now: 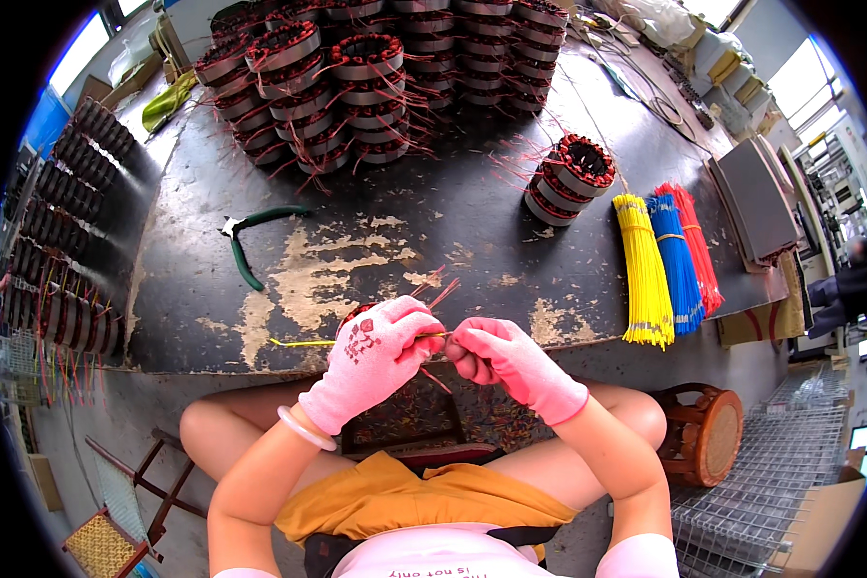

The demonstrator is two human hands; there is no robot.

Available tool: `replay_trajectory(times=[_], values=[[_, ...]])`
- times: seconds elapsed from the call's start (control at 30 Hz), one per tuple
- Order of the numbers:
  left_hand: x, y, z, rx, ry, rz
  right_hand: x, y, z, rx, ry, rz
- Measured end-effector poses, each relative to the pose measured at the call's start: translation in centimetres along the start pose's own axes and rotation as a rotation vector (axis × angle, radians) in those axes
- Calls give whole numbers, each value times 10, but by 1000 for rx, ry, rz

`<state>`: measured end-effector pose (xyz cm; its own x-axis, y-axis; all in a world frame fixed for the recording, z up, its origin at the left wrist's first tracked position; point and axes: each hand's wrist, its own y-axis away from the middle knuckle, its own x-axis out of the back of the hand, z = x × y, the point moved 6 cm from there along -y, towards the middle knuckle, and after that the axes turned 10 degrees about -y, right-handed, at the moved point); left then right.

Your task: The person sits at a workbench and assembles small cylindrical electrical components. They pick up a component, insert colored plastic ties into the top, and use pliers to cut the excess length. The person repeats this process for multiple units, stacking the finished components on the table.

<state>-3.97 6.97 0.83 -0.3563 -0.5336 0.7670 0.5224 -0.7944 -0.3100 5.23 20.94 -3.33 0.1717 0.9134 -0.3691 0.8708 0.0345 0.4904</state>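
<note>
Both hands wear pink gloves at the near edge of a worn black table (433, 212). My left hand (376, 356) covers a wound motor coil with red wires (438, 287) sticking up behind it, and its fingers pinch a thin yellow wire (299, 342) that runs out to the left. My right hand (501, 354) is closed on the same wire's right end, close against my left fingers. The coil itself is mostly hidden under my left glove.
Stacks of wound coils (356, 87) fill the far table; a short stack (570, 178) stands at right. Bundles of yellow (643, 275), blue (676, 260) and red (698, 246) wires lie at right. Green-handled pliers (250, 236) lie left. A wooden stool (703, 433) stands beside my right knee.
</note>
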Motion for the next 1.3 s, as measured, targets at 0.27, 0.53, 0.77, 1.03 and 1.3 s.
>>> replay_trajectory(times=[0.27,0.53,0.77,1.03,1.3], values=[[-1,0,-3,-4,-16,-8,-25,16,-48,942,1339,126],[0,-1,-2,-4,5,-36,0,-6,-29,358,587,91],[-1,0,-2,-11,9,-32,-14,9,-31,702,945,227],[0,-1,-1,-7,-28,-19,-7,7,-30,357,869,84],[-2,-1,-1,15,-4,-34,-28,20,-52,991,1728,8]])
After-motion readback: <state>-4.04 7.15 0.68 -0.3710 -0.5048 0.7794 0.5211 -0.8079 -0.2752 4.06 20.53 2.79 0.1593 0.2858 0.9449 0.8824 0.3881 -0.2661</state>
